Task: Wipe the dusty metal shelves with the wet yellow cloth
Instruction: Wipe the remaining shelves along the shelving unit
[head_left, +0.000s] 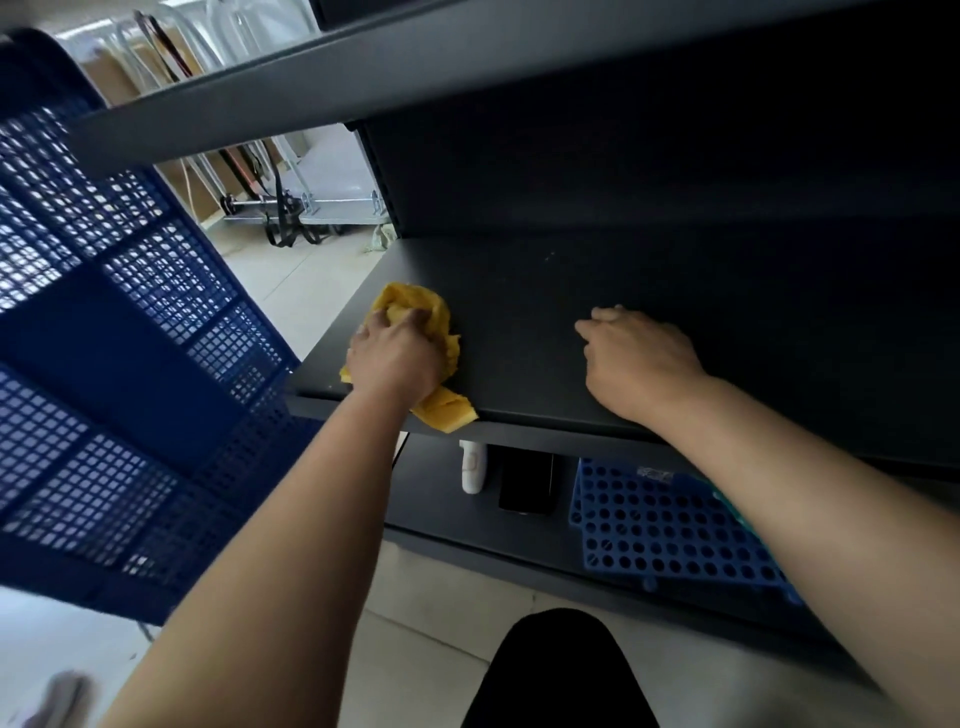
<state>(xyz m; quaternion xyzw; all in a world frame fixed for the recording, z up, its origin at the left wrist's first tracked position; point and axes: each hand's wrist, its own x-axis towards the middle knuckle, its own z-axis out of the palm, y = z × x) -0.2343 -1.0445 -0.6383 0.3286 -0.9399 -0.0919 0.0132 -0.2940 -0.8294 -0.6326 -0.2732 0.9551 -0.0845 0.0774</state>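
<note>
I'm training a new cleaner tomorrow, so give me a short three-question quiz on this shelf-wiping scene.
1. True or false: the left grip holds the yellow cloth near the left end of the middle shelf.
2. Where does the right grip rest? A) on the upper shelf B) on the same middle shelf C) on the floor
3. On the lower shelf, what lies between the white bottle and the blue perforated panel?
Key: 1 true; 2 B; 3 the black phone.
</note>
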